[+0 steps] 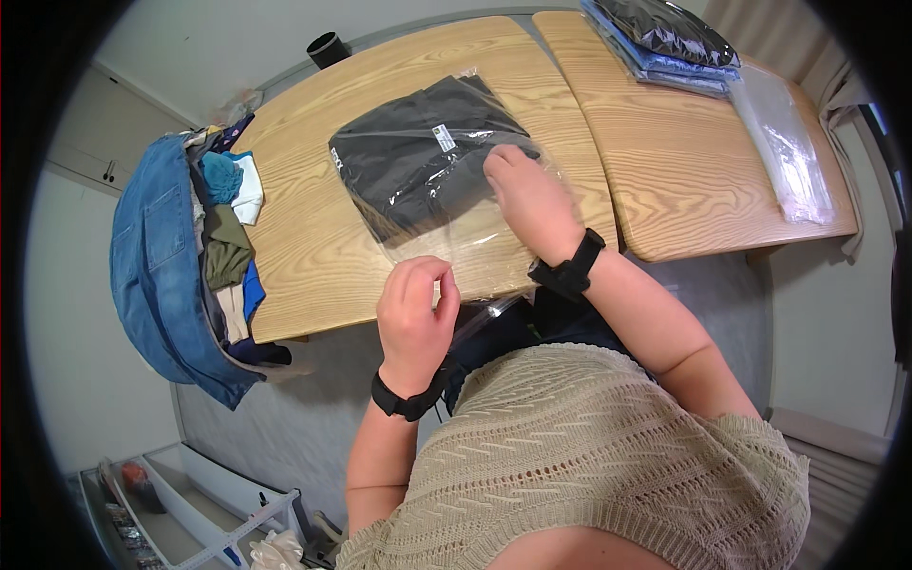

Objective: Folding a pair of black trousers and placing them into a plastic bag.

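Note:
A folded dark grey garment [408,161] with a small white label lies in a clear plastic bag [475,249] on the wooden table. The bag's loose film stretches toward the table's near edge. By the bag's near left corner, my left hand [416,309] is closed in a pinch on the film; its fingertips are partly hidden. My right hand [534,199] lies over the bag's right side, its fingers curled together on the plastic beside the garment. Both wrists wear black bands.
At the left end of the table hangs a denim container [157,237] of several clothes. A second table [665,180] on the right bears a stack of bagged garments [665,43] and clear empty bags [784,142]. A black cup [328,49] stands behind; a divided bin [180,513] is lower left.

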Action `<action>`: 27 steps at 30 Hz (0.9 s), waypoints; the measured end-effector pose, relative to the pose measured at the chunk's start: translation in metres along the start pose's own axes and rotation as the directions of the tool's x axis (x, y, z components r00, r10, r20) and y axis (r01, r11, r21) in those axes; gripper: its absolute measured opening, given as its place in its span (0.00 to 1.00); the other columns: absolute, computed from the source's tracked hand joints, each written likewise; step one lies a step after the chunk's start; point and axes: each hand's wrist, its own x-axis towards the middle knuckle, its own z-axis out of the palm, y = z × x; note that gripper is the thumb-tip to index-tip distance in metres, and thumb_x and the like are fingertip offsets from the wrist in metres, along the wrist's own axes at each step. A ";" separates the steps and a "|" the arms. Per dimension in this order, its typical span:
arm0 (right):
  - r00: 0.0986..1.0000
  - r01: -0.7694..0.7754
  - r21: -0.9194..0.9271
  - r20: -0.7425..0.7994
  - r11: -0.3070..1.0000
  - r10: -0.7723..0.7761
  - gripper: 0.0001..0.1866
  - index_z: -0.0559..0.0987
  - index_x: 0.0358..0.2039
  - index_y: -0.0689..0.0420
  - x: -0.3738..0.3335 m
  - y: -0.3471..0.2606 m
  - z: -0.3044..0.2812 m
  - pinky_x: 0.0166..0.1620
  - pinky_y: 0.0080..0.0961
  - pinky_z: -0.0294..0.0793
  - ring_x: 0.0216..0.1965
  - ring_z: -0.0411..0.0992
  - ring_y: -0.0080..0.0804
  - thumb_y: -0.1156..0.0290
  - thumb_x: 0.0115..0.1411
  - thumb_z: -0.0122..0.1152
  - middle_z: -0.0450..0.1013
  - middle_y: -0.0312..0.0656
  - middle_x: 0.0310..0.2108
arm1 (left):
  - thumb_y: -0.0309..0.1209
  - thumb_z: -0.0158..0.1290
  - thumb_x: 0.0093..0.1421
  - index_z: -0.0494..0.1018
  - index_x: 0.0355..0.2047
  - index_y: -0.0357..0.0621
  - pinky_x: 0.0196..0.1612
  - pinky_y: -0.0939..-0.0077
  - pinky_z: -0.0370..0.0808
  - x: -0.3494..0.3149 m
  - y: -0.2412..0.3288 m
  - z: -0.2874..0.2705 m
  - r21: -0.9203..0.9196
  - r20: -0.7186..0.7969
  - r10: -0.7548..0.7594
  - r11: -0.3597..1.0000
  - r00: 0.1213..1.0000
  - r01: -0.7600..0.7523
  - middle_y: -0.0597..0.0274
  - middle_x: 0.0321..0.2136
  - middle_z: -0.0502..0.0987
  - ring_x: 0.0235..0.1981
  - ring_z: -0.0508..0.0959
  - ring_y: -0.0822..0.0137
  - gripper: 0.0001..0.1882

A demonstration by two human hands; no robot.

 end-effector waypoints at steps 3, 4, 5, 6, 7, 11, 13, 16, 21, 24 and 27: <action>0.998 -0.032 0.036 0.050 0.999 0.030 0.08 0.69 0.33 0.62 0.002 -0.008 0.000 0.36 0.40 0.72 0.35 0.72 0.49 0.72 0.55 0.53 0.71 0.51 0.35 | 0.14 0.55 0.45 0.69 0.30 0.38 0.34 0.67 0.73 0.000 -0.001 0.001 -0.003 0.010 -0.013 1.000 1.000 0.013 0.55 0.28 0.75 0.31 0.75 0.55 0.12; 0.997 -0.042 0.051 0.069 0.998 0.039 0.07 0.69 0.32 0.61 0.004 -0.011 0.001 0.34 0.41 0.72 0.34 0.73 0.50 0.73 0.54 0.52 0.72 0.52 0.34 | 0.14 0.55 0.45 0.69 0.30 0.38 0.34 0.66 0.73 -0.001 -0.001 0.001 -0.003 0.009 -0.016 1.000 1.000 0.016 0.55 0.28 0.75 0.31 0.75 0.55 0.12; 0.995 -0.053 0.067 0.089 0.996 0.047 0.05 0.69 0.32 0.61 0.006 -0.014 0.002 0.33 0.42 0.72 0.33 0.73 0.50 0.75 0.54 0.50 0.72 0.52 0.32 | 0.14 0.55 0.45 0.69 0.30 0.38 0.34 0.66 0.73 0.000 -0.001 0.001 -0.001 0.008 -0.013 1.000 1.000 0.013 0.55 0.28 0.75 0.31 0.75 0.55 0.12; 0.995 -0.051 0.068 0.087 0.996 0.045 0.05 0.69 0.32 0.61 0.008 -0.017 0.003 0.33 0.42 0.72 0.33 0.73 0.50 0.75 0.54 0.50 0.72 0.52 0.32 | 0.14 0.55 0.45 0.69 0.30 0.38 0.34 0.66 0.73 0.000 -0.001 0.001 -0.002 0.005 -0.016 1.000 1.000 0.016 0.54 0.28 0.75 0.31 0.75 0.55 0.12; 0.986 -0.081 0.004 0.145 0.997 0.079 0.05 0.69 0.32 0.61 0.009 -0.020 0.002 0.33 0.42 0.72 0.32 0.73 0.51 0.76 0.54 0.50 0.72 0.51 0.31 | 0.14 0.55 0.45 0.69 0.30 0.38 0.34 0.66 0.73 0.000 -0.001 0.000 -0.002 0.003 -0.018 1.000 1.000 0.018 0.54 0.28 0.75 0.31 0.75 0.55 0.12; 0.993 -0.053 0.045 0.103 0.998 0.048 0.06 0.73 0.31 0.61 0.019 -0.023 0.014 0.35 0.42 0.72 0.35 0.73 0.51 0.77 0.52 0.49 0.73 0.51 0.31 | 0.13 0.55 0.45 0.69 0.30 0.37 0.34 0.66 0.73 0.000 0.001 0.000 -0.014 0.009 -0.029 0.999 1.000 0.029 0.54 0.28 0.75 0.31 0.75 0.55 0.12; 1.000 0.004 0.235 0.005 0.972 -0.005 0.13 0.76 0.38 0.62 0.025 -0.026 0.022 0.42 0.40 0.71 0.39 0.72 0.50 0.79 0.51 0.53 0.73 0.53 0.35 | 0.13 0.54 0.49 0.69 0.30 0.37 0.29 0.74 0.71 0.000 0.000 0.001 -0.008 -0.002 -0.001 1.000 1.000 0.001 0.56 0.29 0.75 0.27 0.73 0.61 0.10; 0.987 0.125 0.401 0.043 0.908 -0.155 0.14 0.76 0.39 0.62 0.032 -0.025 0.036 0.45 0.38 0.70 0.42 0.71 0.50 0.81 0.50 0.54 0.73 0.52 0.37 | 0.13 0.54 0.49 0.70 0.31 0.37 0.29 0.74 0.71 0.001 0.002 0.000 -0.011 0.007 0.001 1.000 1.000 -0.001 0.56 0.29 0.75 0.28 0.73 0.61 0.10; 0.925 0.150 0.559 0.211 0.816 -0.315 0.14 0.78 0.39 0.60 0.027 -0.035 0.050 0.51 0.34 0.69 0.47 0.70 0.47 0.80 0.49 0.56 0.73 0.48 0.43 | 0.13 0.55 0.47 0.70 0.31 0.37 0.31 0.70 0.72 0.000 0.001 -0.001 -0.005 -0.002 -0.005 1.000 1.000 0.005 0.55 0.29 0.74 0.29 0.74 0.58 0.11; 0.907 0.136 0.502 0.285 0.854 -0.311 0.13 0.78 0.38 0.59 0.021 -0.042 0.053 0.51 0.33 0.69 0.47 0.70 0.45 0.80 0.49 0.56 0.74 0.48 0.43 | 0.14 0.55 0.45 0.69 0.31 0.37 0.34 0.66 0.72 -0.002 0.001 -0.002 -0.005 0.002 -0.017 1.000 1.000 0.017 0.54 0.28 0.74 0.30 0.75 0.55 0.12; 0.942 0.161 0.443 0.199 0.882 -0.272 0.13 0.77 0.39 0.61 0.025 -0.048 0.050 0.53 0.34 0.67 0.49 0.68 0.46 0.80 0.50 0.55 0.71 0.47 0.45 | 0.13 0.55 0.45 0.69 0.31 0.37 0.33 0.66 0.72 -0.002 0.000 -0.002 -0.010 0.004 -0.017 1.000 1.000 0.017 0.54 0.28 0.74 0.30 0.75 0.55 0.12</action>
